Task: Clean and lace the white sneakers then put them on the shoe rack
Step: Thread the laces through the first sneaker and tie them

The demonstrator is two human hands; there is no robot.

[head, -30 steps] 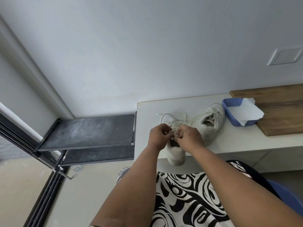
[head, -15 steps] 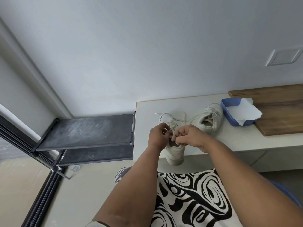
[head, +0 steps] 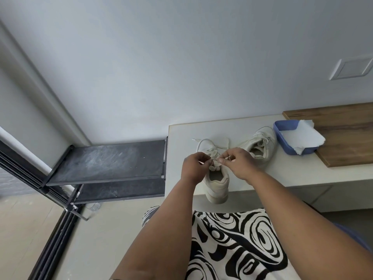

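Two hands: I see both over the near sneaker, fingers curled and pinching its lace.
lap: black-and-white swirl fabric fills the bottom of my view, forearms crossing above it.
left hand: fingertips pinch the lace at the sneaker's tongue, left side.
right hand: thumb and forefinger pinch the same lace from the right; the two hands almost touch.
near sneaker: white, upright on the tabletop, heel toward me and hanging over the front edge; lace loops trail off past the toe.
far sneaker: white, just beyond the right hand, tipped on its side with the opening facing me, laces in the eyelets.
blue tub: just right of the far sneaker, white paper lying in it and sticking out over the rim.
wood board: under the tub's right end, running off frame right.
shoe rack: black, two dusty shelves, butted against the tabletop's left end; I see no shoes on it.
wall: pale grey, white plate at upper right.
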